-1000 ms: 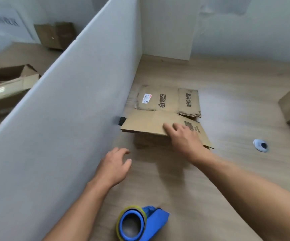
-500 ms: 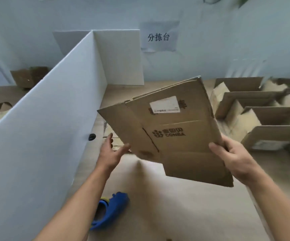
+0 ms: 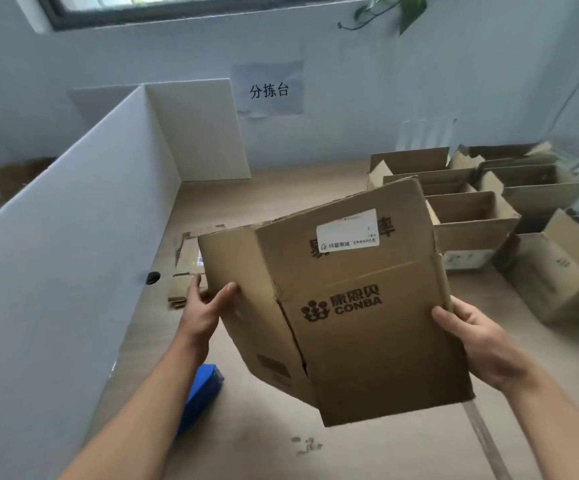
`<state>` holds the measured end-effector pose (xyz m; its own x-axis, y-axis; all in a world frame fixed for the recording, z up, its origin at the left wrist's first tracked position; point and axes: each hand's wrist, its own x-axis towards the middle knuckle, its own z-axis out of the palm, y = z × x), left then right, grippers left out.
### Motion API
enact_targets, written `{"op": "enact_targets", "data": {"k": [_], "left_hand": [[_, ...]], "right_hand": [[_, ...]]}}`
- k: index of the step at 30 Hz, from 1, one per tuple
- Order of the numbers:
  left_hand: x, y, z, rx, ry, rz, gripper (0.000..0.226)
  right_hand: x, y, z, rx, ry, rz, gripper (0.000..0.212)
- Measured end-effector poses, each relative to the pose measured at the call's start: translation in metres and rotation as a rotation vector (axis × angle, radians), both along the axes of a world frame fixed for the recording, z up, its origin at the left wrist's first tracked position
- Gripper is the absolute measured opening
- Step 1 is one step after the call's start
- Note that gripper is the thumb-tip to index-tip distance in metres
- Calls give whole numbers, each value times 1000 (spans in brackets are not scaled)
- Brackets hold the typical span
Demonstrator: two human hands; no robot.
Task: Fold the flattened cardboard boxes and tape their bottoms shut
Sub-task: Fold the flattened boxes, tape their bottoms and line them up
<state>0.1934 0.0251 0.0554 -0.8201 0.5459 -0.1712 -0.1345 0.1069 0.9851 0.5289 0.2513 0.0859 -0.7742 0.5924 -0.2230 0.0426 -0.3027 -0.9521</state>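
The left hand (image 3: pixel 205 306) and right hand (image 3: pixel 478 344) each grip an opposite edge of the flattened box (image 3: pixel 350 306) mid-frame — best press inward evenly to pop it square.

Person's arms and hands, viewed from above. The left forearm (image 3: pixel 135 410) occupies the lower left of the frame and the right forearm (image 3: pixel 558 420) the lower right. Both are bare from the frame edge to the wrist. The left hand (image 3: pixel 201 313), left of centre, and the right hand (image 3: pixel 478 344), right of centre, are likewise bare. Each shows its back and thumb.
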Motion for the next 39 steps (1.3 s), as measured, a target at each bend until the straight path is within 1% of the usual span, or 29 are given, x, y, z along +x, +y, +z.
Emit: {"op": "enact_targets", "data": {"k": [1,2,3,5,8,9,11,13,15,16,17,18,19,20,22,23,24,26,27,28,29,31,32,33,35,36,37,38,39], "left_hand": [[1,-3,2,14,1,8,116],[2,-6,5,43,9,5,105],[2,-10,7,58,17,9,96],[4,-16,10,77,61,29,92],[16,-29,9,92,159,83,88],[23,-34,7,92,180,100,82],[36,-46,0,83,188,110,68],[41,-60,-14,83,161,85,59],[42,-72,-26,87,121,81,54],[42,-77,-32,90,101,79,54],[45,-79,-34,101,81,96,49],[48,-80,-36,103,65,134,35],[52,-80,-35,105,51,161,18],[53,-80,-36,109,58,177,12],[57,-80,-33,134,73,185,16],[58,-81,-32,151,85,175,10],[56,-83,-32,165,96,170,13],[51,-92,-30,160,127,124,61],[50,-95,-31,139,149,124,79],[50,-96,-33,122,149,118,87],[53,-96,-34,128,118,94,84],[56,-92,-38,165,34,75,51],[57,-90,-38,174,25,83,41],[58,-89,-36,177,31,65,43],[60,-87,-29,169,42,-7,63],[61,-85,-27,156,37,-33,69],[59,-82,-27,135,39,-47,69],[56,-80,-29,133,41,-26,59],[55,-78,-29,138,37,26,40]], "right_hand": [[3,2,-1,9,-6,-14,65],[5,2,-1,48,-8,-19,58],[6,2,0,117,-10,-21,58],[7,1,-3,238,-22,-93,62],[4,-6,-21,273,-44,-261,64],[3,-13,-30,280,-59,-308,65],[-1,-29,-48,254,-57,-377,59],[-1,-45,-63,221,-38,-366,51],[1,-54,-77,237,-45,-297,59],[1,-58,-81,240,-46,-269,56],[-1,-61,-84,220,-46,-258,39],[-4,-63,-83,200,-46,-263,25],[-7,-63,-84,174,-65,-304,21],[-11,-62,-83,154,-92,-360,21],[-14,-60,-78,154,-79,-501,19],[-16,-60,-74,152,-53,-556,19],[-17,-60,-68,155,-25,-584,20],[-17,-62,-64,201,12,-607,19],[-16,-64,-66,242,13,-601,19],[-16,-67,-66,273,6,-582,23],[-16,-68,-70,285,-9,-550,35],[-17,-72,-75,251,4,-470,71],[-17,-72,-76,232,10,-434,85],[-15,-71,-77,193,13,-412,92],[-13,-68,-76,139,7,-384,96],[-13,-67,-74,149,13,-353,95],[-14,-67,-70,171,10,-321,89],[-17,-66,-67,212,8,-297,76],[-21,-63,-65,262,-6,-311,59]]}}
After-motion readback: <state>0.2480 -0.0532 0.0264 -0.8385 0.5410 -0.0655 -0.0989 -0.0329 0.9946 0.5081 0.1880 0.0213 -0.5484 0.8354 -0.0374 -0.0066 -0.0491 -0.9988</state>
